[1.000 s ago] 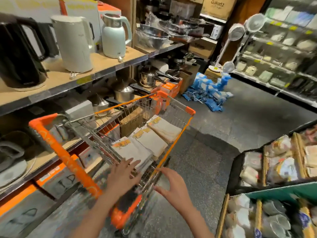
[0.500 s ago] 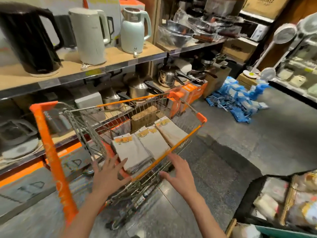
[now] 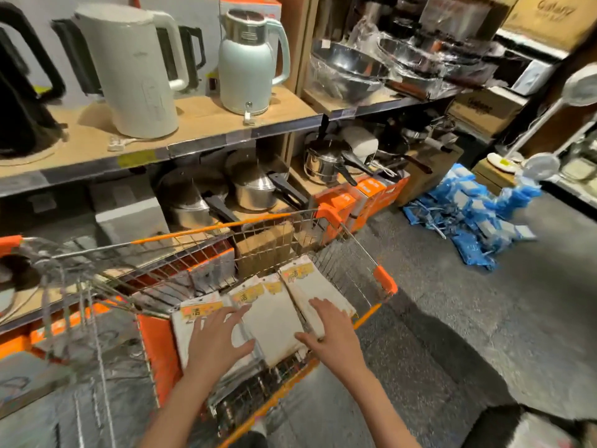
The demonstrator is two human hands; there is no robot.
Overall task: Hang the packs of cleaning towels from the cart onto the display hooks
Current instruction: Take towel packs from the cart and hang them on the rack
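A wire shopping cart with orange trim stands in front of me. Three stacks of cream cleaning towel packs with yellow header cards lie side by side in it: a left stack, a middle stack and a right stack. My left hand rests with spread fingers on the left stack. On the near end of the right stack lies my right hand, fingers flat on top and thumb stretched towards the middle stack. No display hooks are in view.
Shelving on the left holds a white kettle and a pale green kettle above steel pots. Orange boxes stand past the cart. A pile of blue packs lies on the grey floor at right, near white fans.
Both hands have moved from beside the cart's near rim forward into the basket and now lie on the towel packs. My view has come closer to the cart.
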